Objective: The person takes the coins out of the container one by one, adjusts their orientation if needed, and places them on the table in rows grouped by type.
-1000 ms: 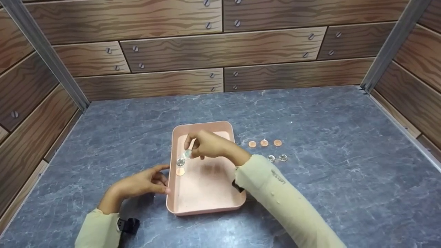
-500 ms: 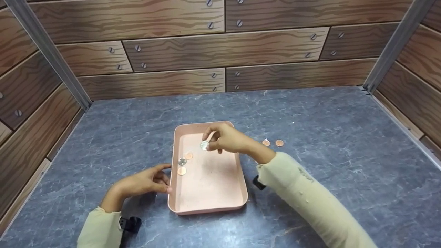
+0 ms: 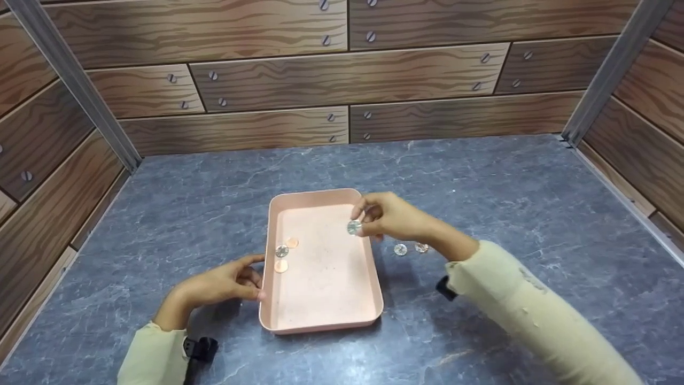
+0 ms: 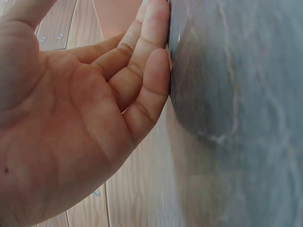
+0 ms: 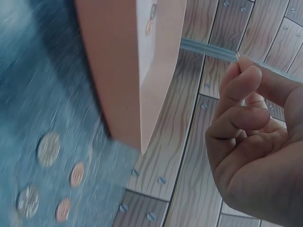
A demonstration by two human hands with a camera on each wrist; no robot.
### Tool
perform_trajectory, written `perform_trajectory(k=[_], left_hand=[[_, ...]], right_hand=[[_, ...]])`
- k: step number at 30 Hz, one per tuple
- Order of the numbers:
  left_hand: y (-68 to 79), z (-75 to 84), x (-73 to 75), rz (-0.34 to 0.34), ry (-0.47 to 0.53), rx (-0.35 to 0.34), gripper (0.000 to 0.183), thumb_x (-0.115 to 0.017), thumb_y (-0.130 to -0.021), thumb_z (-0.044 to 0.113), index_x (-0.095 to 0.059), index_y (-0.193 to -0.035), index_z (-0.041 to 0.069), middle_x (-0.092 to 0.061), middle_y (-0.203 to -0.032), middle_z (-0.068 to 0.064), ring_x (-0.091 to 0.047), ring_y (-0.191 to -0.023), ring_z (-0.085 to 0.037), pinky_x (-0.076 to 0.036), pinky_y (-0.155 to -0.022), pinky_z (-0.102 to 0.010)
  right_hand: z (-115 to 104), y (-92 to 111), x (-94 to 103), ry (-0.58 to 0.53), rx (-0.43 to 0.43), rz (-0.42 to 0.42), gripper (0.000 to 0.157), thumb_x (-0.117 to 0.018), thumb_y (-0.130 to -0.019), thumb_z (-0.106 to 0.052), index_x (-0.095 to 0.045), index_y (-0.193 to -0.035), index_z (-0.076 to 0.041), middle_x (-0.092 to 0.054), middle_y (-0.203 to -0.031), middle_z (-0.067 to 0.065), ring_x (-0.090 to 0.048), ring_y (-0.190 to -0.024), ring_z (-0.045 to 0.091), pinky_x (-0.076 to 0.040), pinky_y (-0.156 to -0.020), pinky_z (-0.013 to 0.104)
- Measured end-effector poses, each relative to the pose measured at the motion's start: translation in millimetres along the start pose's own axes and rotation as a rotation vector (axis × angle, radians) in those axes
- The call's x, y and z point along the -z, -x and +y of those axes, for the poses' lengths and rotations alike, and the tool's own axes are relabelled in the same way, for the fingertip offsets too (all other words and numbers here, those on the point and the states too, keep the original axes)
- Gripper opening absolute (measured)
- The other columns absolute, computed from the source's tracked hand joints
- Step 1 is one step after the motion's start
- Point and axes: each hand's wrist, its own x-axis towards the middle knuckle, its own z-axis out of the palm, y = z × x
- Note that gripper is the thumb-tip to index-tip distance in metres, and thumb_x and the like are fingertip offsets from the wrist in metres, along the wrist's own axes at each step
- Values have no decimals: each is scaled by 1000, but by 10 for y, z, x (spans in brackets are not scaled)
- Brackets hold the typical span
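My right hand [image 3: 398,216] pinches a silver coin [image 3: 354,227] between thumb and fingertips, over the right rim of a pink rectangular tray [image 3: 326,283]. In the right wrist view the coin shows only as a thin edge at the fingertips. Along the tray's left wall, my left hand [image 3: 222,280] touches the outside with thumb and fingertips; its fingers [image 4: 156,75] are loosely bent and rest on the tabletop. Inside the tray, near that wall, lie a silver coin [image 3: 281,251] and two copper coins, one behind it [image 3: 292,243] and one in front [image 3: 281,266].
Right of the tray, silver coins [image 5: 49,148] and copper coins [image 5: 76,174] lie on the blue marbled table [image 3: 507,192]; in the head view my right hand and forearm hide some. Wood-patterned walls [image 3: 267,80] enclose the back and sides.
My right hand has moved right with the silver coin, from the tray's left side to its right rim, uncovering a copper coin in the tray. My left hand has stayed in place.
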Motion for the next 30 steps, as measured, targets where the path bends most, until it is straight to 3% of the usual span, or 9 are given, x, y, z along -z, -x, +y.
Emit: perform_trajectory(k=[6,13,20,30], left_hand=[[-4,9,6,2,3,2,91,-74,-84,17,-15,-148,-11,-60,-101,-10,-59,-89,-13,-49,-79,-21],[-1,-12,4,2,1,-11,91,-74,-84,16,-15,-148,-12,-61,-100,-10,-59,-88,-12,-49,-78,-21],[-4,-8,-3,-2,3,-13,90,-73,-84,15,-14,-147,-12,-61,-100,-10,-59,-87,-12,-49,-78,-21],[5,-12,1,-2,17,-10,90,-73,-84,15,-15,-148,-11,-60,-100,-9,-59,-87,-11,-48,-77,-20]], right_hand=[[69,165,199,19,-43,38,28,-68,-82,2,-60,-108,6,-61,-76,1,-52,-60,8,-48,-55,20],[253,333,398,32,-34,57,26,-69,-81,0,-60,-105,5,-60,-72,-3,-52,-58,7,-49,-54,20],[471,520,597,75,-140,90,30,-67,-82,1,-57,-109,9,-61,-74,-1,-53,-57,6,-48,-53,20],[746,712,787,114,-196,99,33,-67,-83,-2,-57,-113,10,-62,-72,1,-52,-57,6,-45,-52,22]])
